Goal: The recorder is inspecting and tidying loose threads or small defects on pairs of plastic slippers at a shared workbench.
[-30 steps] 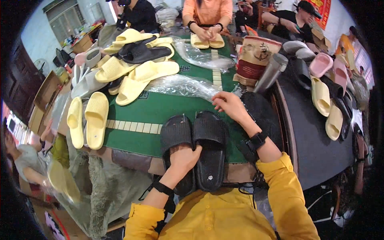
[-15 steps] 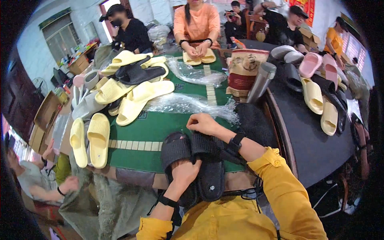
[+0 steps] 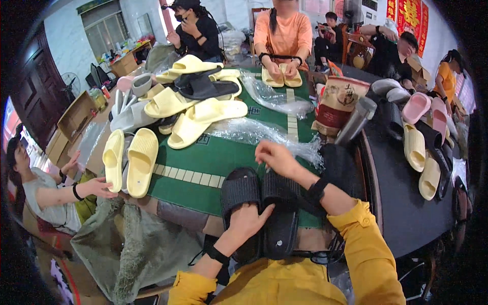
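Note:
A pair of black slippers lies side by side at the near table edge, toes away from me. My left hand [image 3: 247, 221] reaches into the left black slipper [image 3: 241, 189], its fingers hidden under the ribbed strap and its thumb stretched toward the other one. Just above the strap of the right black slipper [image 3: 280, 231], my right hand [image 3: 277, 158] is pinched. A thin, pale strand seems to hang from its fingertips, too fine to make out. Beyond that hand, a bundle of clear plastic strands [image 3: 264, 136] lies across the green mat [image 3: 203, 161].
Cream slippers [image 3: 142, 162] stand at left, beside a pile of cream, black and grey slippers [image 3: 203, 110]. A red-and-tan bag [image 3: 339, 104] and a steel flask [image 3: 357, 122] stand at right. More slippers [image 3: 415, 147] lie on the black table. A person opposite handles cream slippers [image 3: 281, 76].
The view has swung, so the table sits further right. At left, a person's hand has come to the cream slippers. My left hand stays in the slipper; my right stays pinched above the pair.

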Tool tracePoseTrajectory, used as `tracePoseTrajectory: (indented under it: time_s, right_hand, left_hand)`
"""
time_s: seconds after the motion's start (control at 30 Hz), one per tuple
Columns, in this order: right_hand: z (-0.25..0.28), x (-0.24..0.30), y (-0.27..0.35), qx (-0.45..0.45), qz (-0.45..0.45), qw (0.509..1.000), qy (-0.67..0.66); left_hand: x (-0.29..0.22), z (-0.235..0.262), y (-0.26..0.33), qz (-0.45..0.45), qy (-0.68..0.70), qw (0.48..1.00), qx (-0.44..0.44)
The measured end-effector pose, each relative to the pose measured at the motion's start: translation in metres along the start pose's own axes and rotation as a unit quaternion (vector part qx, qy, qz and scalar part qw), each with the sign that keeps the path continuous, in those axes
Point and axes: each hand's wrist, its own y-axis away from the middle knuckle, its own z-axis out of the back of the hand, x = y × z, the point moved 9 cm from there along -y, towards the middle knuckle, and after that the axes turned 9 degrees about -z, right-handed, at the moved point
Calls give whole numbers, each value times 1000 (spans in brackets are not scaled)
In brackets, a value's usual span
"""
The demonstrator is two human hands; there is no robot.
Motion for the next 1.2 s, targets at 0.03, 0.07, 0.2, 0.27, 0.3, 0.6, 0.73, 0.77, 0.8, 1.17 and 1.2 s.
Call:
tracePoseTrajectory:
  time_s: [0.03, 0.07, 0.2, 0.27, 0.3, 0.6, 0.73, 0.77, 0.8, 1.17, 1.2]
  right_hand:
    - [10, 4, 1, -15, 0, 1000, -15]
    - [21, 6, 2, -38, -8, 999, -25]
    - [21, 22, 16, -7, 2, 1000, 3]
    - [13, 35, 22, -5, 36, 999, 20]
    - [10, 38, 23, -8, 39, 999, 20]
    - [-14, 24, 41, -95, -2, 991, -94]
    - [-16, 9, 44, -113, 25, 986, -120]
    - [-18, 4, 45, -112, 22, 985, -129]
    - [-21, 1, 45, -108, 18, 985, -130]
    - [-10, 3, 52, -177, 30, 980, -82]
    - [-9, 4, 52, -182, 23, 980, -74]
  left_hand:
    - [-13, 13, 10, -60, -56, 994, -67]
    - [-27, 26, 22, -119, -116, 978, -129]
    - [-61, 66, 72, -266, -96, 907, -313]
    - [-55, 79, 69, -256, -93, 920, -283]
    - [-55, 97, 65, -284, -67, 900, -323]
    - [9, 89, -59, -137, 408, 891, -147]
    - [27, 79, -60, -96, 429, 875, -202]
    - [26, 78, -59, -109, 433, 872, -203]
    - [27, 79, -58, -110, 446, 860, -221]
    - [31, 84, -48, -92, 456, 844, -269]
    - [31, 83, -49, -93, 450, 847, -267]
